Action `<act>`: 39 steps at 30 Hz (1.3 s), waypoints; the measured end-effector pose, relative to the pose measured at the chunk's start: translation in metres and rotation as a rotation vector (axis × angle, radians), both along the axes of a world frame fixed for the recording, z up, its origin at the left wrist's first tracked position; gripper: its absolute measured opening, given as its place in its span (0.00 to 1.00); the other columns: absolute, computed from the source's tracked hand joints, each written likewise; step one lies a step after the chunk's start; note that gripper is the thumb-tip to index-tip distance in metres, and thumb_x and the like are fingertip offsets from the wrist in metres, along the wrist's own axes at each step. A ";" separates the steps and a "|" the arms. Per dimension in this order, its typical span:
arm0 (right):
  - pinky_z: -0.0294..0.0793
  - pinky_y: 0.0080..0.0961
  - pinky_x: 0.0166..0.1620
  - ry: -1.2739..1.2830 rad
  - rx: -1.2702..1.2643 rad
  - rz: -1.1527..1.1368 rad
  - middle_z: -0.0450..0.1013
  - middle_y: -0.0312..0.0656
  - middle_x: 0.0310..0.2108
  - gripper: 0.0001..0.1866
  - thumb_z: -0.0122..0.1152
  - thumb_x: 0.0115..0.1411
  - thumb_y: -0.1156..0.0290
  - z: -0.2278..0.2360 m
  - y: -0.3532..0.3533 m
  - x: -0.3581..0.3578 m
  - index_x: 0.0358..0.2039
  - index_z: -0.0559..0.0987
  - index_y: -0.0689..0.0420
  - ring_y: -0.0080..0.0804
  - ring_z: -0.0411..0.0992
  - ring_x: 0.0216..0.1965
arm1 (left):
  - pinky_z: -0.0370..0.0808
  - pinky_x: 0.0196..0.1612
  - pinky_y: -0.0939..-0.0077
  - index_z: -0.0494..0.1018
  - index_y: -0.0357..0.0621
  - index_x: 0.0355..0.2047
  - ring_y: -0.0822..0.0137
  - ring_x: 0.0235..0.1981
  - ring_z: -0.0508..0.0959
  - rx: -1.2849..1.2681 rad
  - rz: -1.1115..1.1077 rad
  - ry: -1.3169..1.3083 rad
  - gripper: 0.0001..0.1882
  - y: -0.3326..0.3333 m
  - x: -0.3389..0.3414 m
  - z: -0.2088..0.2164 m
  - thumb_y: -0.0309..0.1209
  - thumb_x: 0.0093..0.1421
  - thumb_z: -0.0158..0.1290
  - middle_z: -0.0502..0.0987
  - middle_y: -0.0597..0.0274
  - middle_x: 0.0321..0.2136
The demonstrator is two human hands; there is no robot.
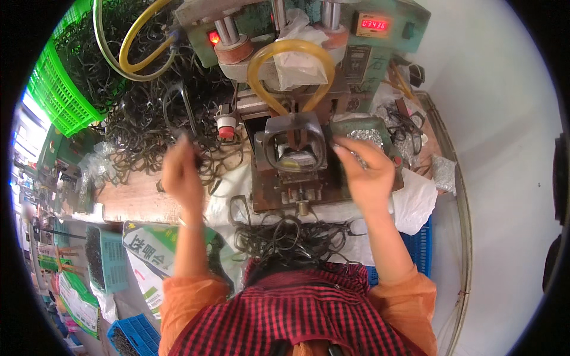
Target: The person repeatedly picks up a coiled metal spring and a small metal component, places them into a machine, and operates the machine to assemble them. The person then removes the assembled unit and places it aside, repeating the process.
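My left hand (183, 172) is raised left of the press, smeared by motion, its fingers drawn together. A blurred dark loop-shaped frame (178, 104) rises from its fingertips in front of a heap of similar black frames (139, 127). My right hand (369, 175) is pinched close to the right side of the press fixture (297, 178), beside a green tray (347, 127) of small shiny metal pieces. Whatever sits between those fingertips is too small to tell. At the fixture's front stands a dark, rounded-square loop (268, 151).
The green press (386, 50) carries a red lit display and yellow hoses (252, 71). A red push-button (226, 127) is left of the fixture. More black frames (291, 240) lie at the near table edge, by my lap. A green basket (62, 89) stands far left; a wall (504, 178) closes the right.
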State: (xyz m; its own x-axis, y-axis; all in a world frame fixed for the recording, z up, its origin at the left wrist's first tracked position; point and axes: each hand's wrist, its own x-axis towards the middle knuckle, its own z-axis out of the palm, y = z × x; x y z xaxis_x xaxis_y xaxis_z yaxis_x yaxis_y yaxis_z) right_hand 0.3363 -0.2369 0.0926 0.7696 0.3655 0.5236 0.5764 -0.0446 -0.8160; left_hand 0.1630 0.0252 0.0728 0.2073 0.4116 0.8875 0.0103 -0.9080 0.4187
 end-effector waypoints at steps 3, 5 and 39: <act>0.74 0.22 0.43 0.234 0.189 0.044 0.79 0.41 0.35 0.18 0.67 0.54 0.80 -0.017 0.033 -0.003 0.47 0.80 0.61 0.26 0.77 0.38 | 0.77 0.37 0.72 0.77 0.34 0.31 0.62 0.32 0.79 0.180 -0.161 0.145 0.04 -0.074 -0.016 -0.006 0.17 0.58 0.52 0.81 0.53 0.33; 0.74 0.22 0.43 0.365 0.301 0.119 0.79 0.42 0.35 0.23 0.67 0.54 0.80 -0.014 0.041 -0.012 0.52 0.75 0.62 0.25 0.77 0.38 | 0.77 0.36 0.70 0.74 0.32 0.28 0.58 0.33 0.79 -0.334 -0.496 0.072 0.06 -0.106 -0.015 -0.008 0.13 0.57 0.48 0.79 0.45 0.34; 0.74 0.41 0.41 -0.076 -0.451 -0.456 0.79 0.47 0.31 0.08 0.65 0.50 0.68 -0.057 -0.037 0.063 0.31 0.79 0.56 0.50 0.76 0.37 | 0.73 0.25 0.74 0.81 0.43 0.36 0.63 0.26 0.78 0.437 -0.367 0.187 0.18 -0.092 0.049 0.044 0.16 0.43 0.58 0.80 0.60 0.30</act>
State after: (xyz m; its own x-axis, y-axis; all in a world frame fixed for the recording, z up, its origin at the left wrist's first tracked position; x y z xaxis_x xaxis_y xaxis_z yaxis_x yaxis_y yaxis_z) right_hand 0.3995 -0.2738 0.0360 0.8665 0.2077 0.4539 0.4740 -0.6277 -0.6175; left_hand 0.2122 -0.0663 0.1171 0.4356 -0.1113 0.8932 -0.2987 -0.9540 0.0268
